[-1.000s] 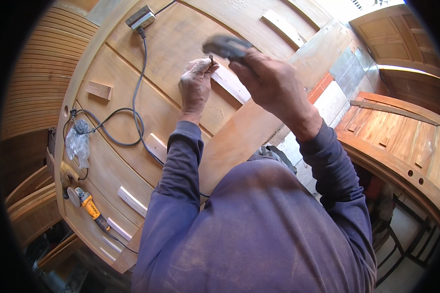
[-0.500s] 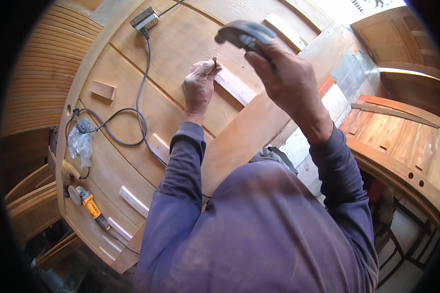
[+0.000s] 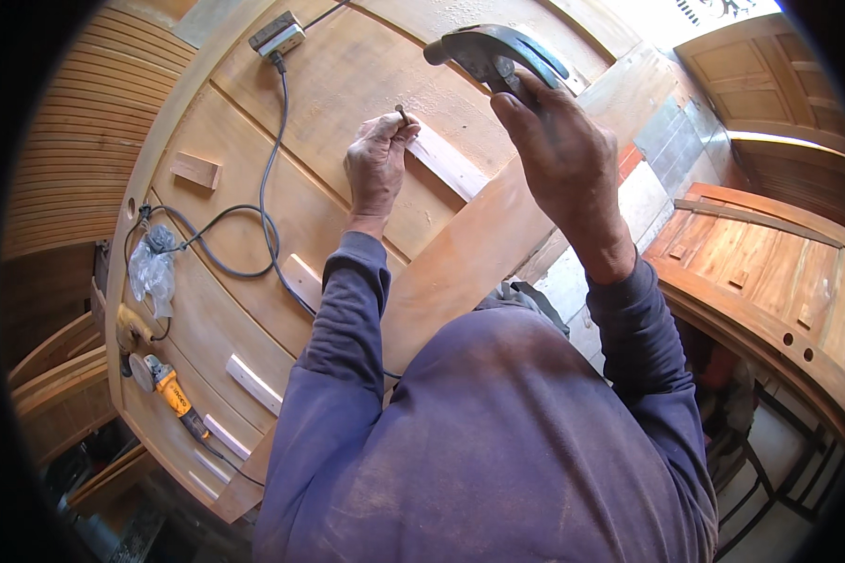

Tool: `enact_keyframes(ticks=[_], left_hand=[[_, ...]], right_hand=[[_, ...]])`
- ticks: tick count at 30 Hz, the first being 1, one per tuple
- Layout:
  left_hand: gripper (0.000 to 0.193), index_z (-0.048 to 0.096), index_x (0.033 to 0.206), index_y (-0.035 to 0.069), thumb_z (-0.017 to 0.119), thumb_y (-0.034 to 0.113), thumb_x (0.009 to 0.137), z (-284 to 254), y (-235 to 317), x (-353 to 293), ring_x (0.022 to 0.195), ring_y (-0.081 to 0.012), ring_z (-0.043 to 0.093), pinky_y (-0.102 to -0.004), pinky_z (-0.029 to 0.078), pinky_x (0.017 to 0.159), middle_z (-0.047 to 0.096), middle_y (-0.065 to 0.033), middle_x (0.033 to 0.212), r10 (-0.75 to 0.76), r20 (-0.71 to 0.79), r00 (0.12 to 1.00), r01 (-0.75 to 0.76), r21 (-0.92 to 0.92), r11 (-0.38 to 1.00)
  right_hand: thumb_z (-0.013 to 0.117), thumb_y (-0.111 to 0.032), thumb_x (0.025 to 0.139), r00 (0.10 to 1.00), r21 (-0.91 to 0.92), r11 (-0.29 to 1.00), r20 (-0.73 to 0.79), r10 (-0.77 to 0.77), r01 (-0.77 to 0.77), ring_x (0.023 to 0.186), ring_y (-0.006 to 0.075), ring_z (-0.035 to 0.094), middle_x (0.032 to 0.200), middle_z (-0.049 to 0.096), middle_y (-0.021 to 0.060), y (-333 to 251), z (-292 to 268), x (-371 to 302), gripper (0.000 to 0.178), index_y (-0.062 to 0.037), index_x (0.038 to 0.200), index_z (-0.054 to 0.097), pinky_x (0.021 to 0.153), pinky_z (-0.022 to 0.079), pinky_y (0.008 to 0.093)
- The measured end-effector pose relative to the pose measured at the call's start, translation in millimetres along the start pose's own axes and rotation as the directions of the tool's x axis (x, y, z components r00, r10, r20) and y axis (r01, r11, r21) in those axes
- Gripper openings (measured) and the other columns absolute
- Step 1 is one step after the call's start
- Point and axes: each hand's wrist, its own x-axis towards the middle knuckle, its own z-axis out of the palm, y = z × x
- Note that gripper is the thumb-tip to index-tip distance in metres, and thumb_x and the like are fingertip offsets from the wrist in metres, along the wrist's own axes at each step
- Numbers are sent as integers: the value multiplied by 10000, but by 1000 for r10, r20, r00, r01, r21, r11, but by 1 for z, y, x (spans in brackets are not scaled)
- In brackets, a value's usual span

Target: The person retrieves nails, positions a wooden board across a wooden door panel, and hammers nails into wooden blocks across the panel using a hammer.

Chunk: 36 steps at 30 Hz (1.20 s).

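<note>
My left hand (image 3: 376, 171) is closed in a pinch round a nail (image 3: 402, 114), whose head sticks up above the fingers. Just beside these fingers lies a pale wooden strip (image 3: 448, 163) on a large wooden door panel (image 3: 347, 122); whether the nail's tip touches the wood is hidden. My right hand (image 3: 573, 155) grips a claw hammer (image 3: 498, 54) by its handle, most of which the fist covers. The hammer is raised to the right of the nail and apart from it, with its striking face toward the left and its claw toward the right.
A power strip (image 3: 278, 36) with a dark cable (image 3: 270, 188) rests on the panel. Farther left are a wood block (image 3: 196, 171), a plastic bag (image 3: 153, 272) and a yellow angle grinder (image 3: 174, 394). Several short strips lie nearby. Another wooden door (image 3: 760, 272) stands at the right.
The hammer has moved up and to the right, away from the nail, and is no longer blurred. My left hand has shifted slightly left and the nail leans more to the left.
</note>
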Motion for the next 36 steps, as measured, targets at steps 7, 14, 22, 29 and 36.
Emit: enact_keyframes(ticks=[7,14,22,29,36], left_hand=[[160,794,1012,78,862,54,869,-2,3,0,916,-243,750,-364,627,791,799,-78,958,44,1,999,-44,33,999],[191,801,1009,87,873,30,841,2,-4,1,929,-267,752,-376,618,809,799,-87,956,136,-4,991,-135,54,989],[199,806,1011,91,878,31,835,2,-2,1,921,-272,753,-379,625,809,801,-92,962,165,-13,986,-164,52,985],[196,799,1009,88,874,28,838,2,2,1,914,-271,755,-378,627,794,797,-87,943,177,-35,984,-174,79,982],[172,773,1031,59,859,29,885,2,-3,3,919,-295,746,-396,614,792,795,-111,992,212,3,977,-212,77,974]], right_hand=[[754,-88,998,1000,53,998,-13,-14,15,867,267,791,1133,772,164,-7,4,6,263,-134,1257,752,689,648,352],[757,-236,1010,979,109,993,189,-74,54,689,375,708,799,713,188,-3,17,8,214,-45,1098,715,613,543,457],[753,-232,1012,998,178,984,52,-33,23,699,365,708,803,699,174,-15,12,6,197,-53,1069,695,593,548,456],[776,-168,1000,998,169,984,-29,-48,52,677,320,710,858,735,164,-25,-4,20,223,-23,1156,713,617,556,399],[770,-218,1010,972,35,999,231,-32,24,670,347,706,824,717,178,-5,14,0,235,-52,1169,719,594,565,416]])
